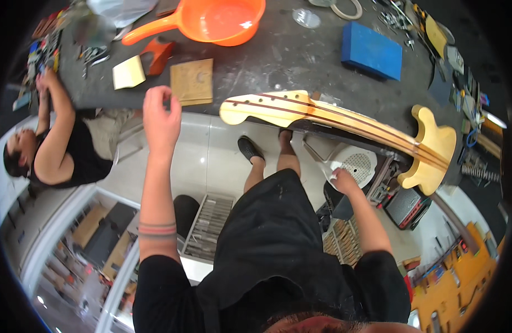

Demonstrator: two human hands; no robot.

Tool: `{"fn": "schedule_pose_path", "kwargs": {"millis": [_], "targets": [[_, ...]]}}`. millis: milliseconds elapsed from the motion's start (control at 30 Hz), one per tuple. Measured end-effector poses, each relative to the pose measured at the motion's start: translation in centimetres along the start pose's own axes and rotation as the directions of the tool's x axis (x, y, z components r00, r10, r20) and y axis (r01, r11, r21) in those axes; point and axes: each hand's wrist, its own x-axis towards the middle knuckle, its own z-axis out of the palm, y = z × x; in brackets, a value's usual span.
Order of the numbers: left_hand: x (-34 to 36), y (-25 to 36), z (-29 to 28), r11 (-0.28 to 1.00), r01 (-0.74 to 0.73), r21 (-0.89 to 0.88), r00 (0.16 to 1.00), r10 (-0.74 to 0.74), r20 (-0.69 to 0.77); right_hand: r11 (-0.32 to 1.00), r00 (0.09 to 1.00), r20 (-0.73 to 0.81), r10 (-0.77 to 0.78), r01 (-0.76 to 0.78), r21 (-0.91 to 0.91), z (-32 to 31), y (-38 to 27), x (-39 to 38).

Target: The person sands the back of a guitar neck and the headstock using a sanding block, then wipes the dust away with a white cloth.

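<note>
My left hand is raised at the bench's front edge, beside a flat brown wooden block. Its fingers are loosely bent, with a gap to the thumb and nothing visible between them. Low at my right side, my right hand has its fingers closed round something small and white, too unclear to name, in front of a white stool with a perforated seat. An unfinished electric guitar or bass of pale wood with dark stripes lies along the bench edge, headstock left, body right. Neither hand touches it.
An orange dipper, an orange tool, a pale yellow block and a blue block stand on the dark bench. Tools crowd its right end. At left sits another person, hands on the bench. Drawers flank me.
</note>
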Motion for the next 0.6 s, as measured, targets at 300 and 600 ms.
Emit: {"fn": "schedule_pose_path", "kwargs": {"millis": [300, 600], "targets": [[0.8, 1.9, 3.7, 0.911, -0.037, 0.411, 0.991, 0.088, -0.105, 0.787, 0.927, -0.367, -0.074, -0.172, -0.592, 8.7, 3.2, 17.1], [-4.5, 0.9, 1.4, 0.944, -0.22, 0.247, 0.95, 0.265, -0.165, 0.778, 0.947, -0.224, 0.229, -0.316, -0.543, 13.3, 5.0, 25.9]]}}
